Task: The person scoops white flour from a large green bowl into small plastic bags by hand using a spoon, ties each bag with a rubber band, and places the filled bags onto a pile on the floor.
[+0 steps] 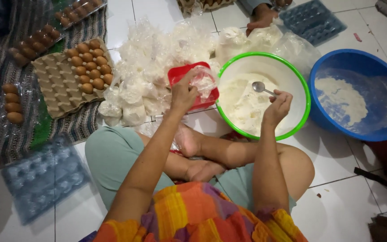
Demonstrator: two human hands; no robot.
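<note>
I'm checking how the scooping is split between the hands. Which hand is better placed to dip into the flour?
Right. The right hand holds the spoon over the flour in the green-rimmed bowl; the left hand holds a clear bag over the red scale.

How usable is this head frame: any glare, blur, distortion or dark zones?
Head view: even light, sharp on the left hand and the right hand holding the spoon; flour in the green-rimmed bowl is nearly blown out; wide-angle bending shows in the floor tile lines; left and right edges fall dark; the clear bags glint.
</note>
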